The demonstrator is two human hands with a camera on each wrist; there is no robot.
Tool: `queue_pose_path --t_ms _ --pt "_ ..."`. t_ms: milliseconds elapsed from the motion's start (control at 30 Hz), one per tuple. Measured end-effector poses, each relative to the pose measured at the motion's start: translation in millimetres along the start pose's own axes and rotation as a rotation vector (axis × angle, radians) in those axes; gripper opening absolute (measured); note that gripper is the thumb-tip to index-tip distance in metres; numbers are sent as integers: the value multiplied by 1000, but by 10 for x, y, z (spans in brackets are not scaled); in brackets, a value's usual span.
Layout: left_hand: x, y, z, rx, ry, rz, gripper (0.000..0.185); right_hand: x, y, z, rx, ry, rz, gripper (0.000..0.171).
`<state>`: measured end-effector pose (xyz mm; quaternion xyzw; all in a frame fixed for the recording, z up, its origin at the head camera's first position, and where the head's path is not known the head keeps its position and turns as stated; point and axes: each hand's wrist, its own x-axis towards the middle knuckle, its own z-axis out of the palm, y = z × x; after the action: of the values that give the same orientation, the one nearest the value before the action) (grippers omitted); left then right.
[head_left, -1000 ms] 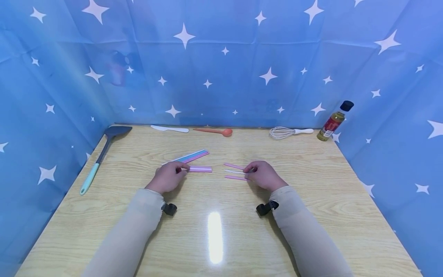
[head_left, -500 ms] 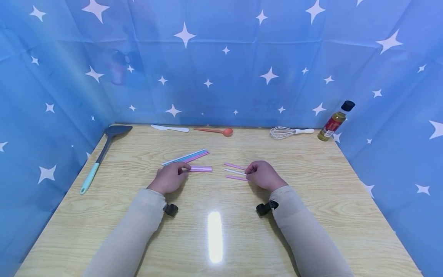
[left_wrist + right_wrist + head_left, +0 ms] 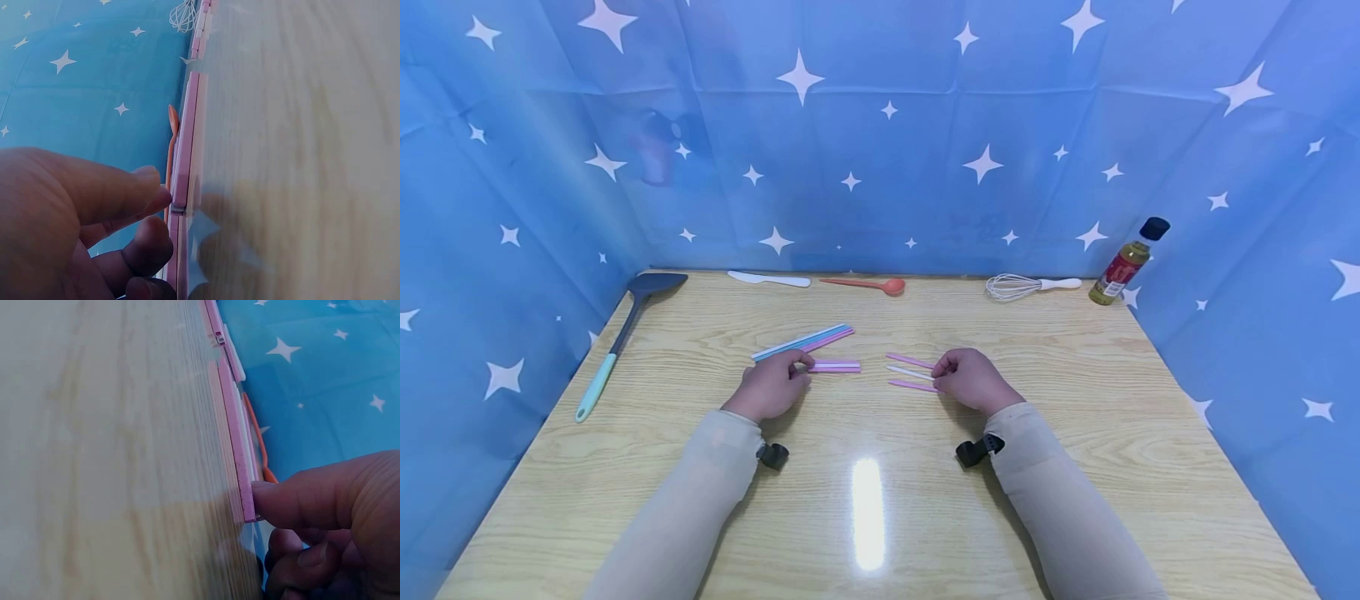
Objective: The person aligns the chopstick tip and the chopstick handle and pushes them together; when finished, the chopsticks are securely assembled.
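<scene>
My left hand [image 3: 769, 385] is at the left end of a close row of pink and white sticks [image 3: 838, 367], thumb and index finger pinching there; which stick they hold is partly hidden. Just behind it, a slanted bundle of white, blue and pink sticks [image 3: 805, 342] lies on the table. On the other side, my right hand [image 3: 972, 379] pinches the right end of a white stick [image 3: 910, 372], which lies between two thinner-tipped pink sticks, one behind [image 3: 908, 360] and one in front [image 3: 913, 386]. In the right wrist view, the front pink stick [image 3: 236, 450] partly covers the white one.
Along the table's back edge lie a white knife [image 3: 769, 279], an orange spoon [image 3: 891, 287] and a whisk [image 3: 1015, 287]. An oil bottle [image 3: 1120, 268] stands at the back right. A dark turner [image 3: 647, 286] with a mint handle lies at left. A blue starry curtain surrounds the table.
My left hand has shifted very slightly to the right, showing more of the slanted bundle's left end. The right hand and its sticks stay almost still.
</scene>
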<state>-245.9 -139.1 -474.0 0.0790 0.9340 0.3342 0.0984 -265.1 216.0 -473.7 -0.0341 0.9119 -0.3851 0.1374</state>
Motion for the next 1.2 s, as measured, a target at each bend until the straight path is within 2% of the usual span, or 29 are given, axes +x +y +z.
queue_pose_path --t_ms 233,400,567,900,1200 --pt "12 -7 7 6 6 6 23 -11 -5 -5 -6 -2 -4 4" --pt "19 11 21 9 7 -3 26 -13 -7 -10 -18 -2 -5 5" --pt "28 52 46 11 5 -29 27 -18 -10 -3 -22 -6 0 4" --pt "83 141 63 28 5 -101 10 -33 -43 -6 -35 0 4 5" --pt "93 144 68 54 5 -75 9 -28 -48 13 -128 -9 16 7"
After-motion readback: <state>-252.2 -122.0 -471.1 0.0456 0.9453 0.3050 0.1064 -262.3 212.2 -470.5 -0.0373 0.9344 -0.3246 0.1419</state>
